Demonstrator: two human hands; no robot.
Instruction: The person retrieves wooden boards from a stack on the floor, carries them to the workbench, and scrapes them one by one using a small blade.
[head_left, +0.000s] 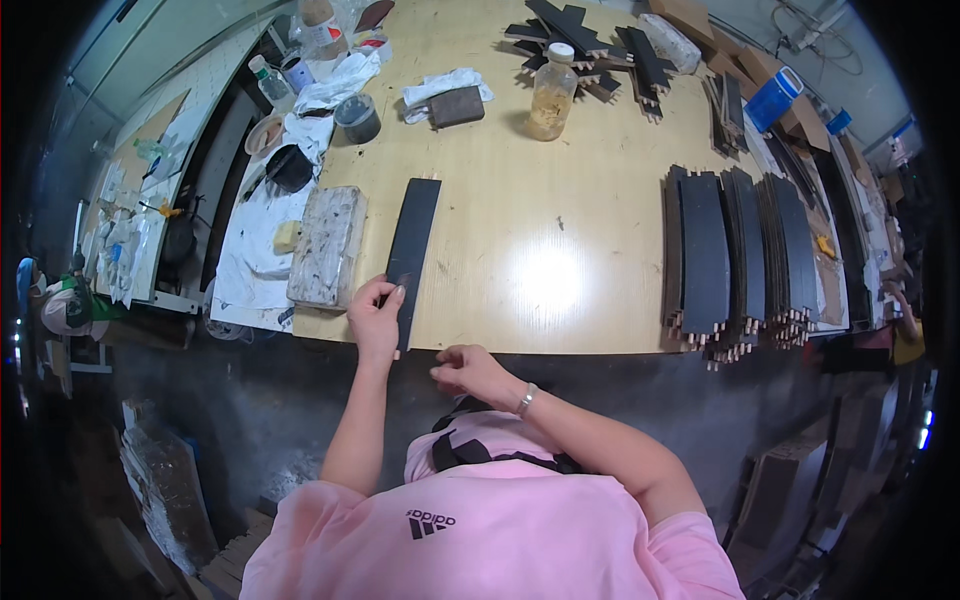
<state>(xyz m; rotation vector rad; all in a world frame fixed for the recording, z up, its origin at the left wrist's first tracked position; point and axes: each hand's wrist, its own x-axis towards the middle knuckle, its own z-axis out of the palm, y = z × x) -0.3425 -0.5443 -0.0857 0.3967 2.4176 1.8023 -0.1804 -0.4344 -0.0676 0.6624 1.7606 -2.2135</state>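
A flat black strip [418,225] with small light-coloured tips at its ends lies lengthwise on the table, its near end at the front edge. My left hand [374,322] is closed at the strip's left side near that end, thumb and fingertips pressed against it. To the right of the strip, just off the table's front edge, my right hand [478,376] hangs with its fingers curled together. Whatever those fingers may hold is too small to make out. A grey, stained block [329,248] sits left of the strip, with a small yellowish sponge-like piece [287,237] against it.
Upright stacks of similar black strips [705,255] stand at the table's right. More strips [570,40] lie crisscrossed at the back, near a capped jar [551,95] of amber contents. A dark block [456,107] rests on white cloth. Dark pots [357,118] stand at the left.
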